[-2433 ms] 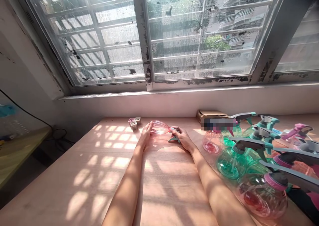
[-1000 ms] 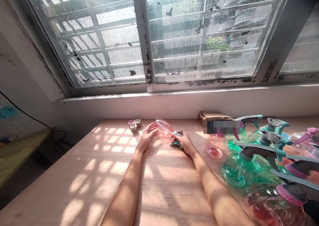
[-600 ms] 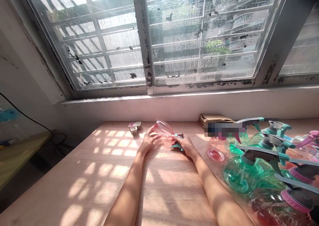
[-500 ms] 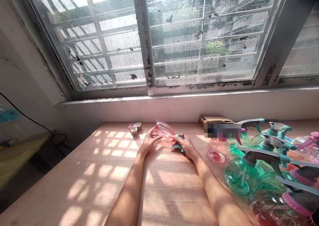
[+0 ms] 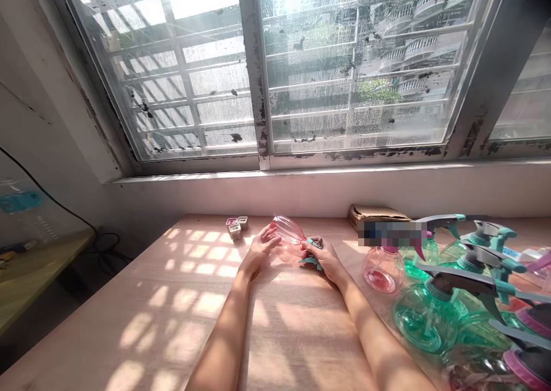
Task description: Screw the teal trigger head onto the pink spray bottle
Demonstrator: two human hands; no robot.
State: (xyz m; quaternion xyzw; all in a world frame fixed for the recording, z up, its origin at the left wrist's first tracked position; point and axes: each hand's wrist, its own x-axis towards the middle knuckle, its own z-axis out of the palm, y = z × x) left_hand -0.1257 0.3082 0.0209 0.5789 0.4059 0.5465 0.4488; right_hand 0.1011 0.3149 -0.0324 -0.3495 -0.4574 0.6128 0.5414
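A clear pink spray bottle (image 5: 289, 230) is tilted on its side between my hands, above the table. My left hand (image 5: 260, 250) curves around its base end, fingertips against the plastic. At the neck, my right hand (image 5: 322, 256) is closed around the grey and teal spray head (image 5: 310, 261), whose teal trigger sticks out below the fingers. Part of the spray head is hidden by that hand.
Several spray bottles with green or pink liquid crowd the right side, including a pink one (image 5: 382, 269) and a green one (image 5: 426, 316). Behind them lies a cardboard box (image 5: 374, 213). Small square blocks (image 5: 235, 230) sit near the wall. A window (image 5: 353, 64) fills the back.
The whole view has shifted slightly, so everything appears a little lower and to the right. Both hands keep their hold on the pink spray bottle.
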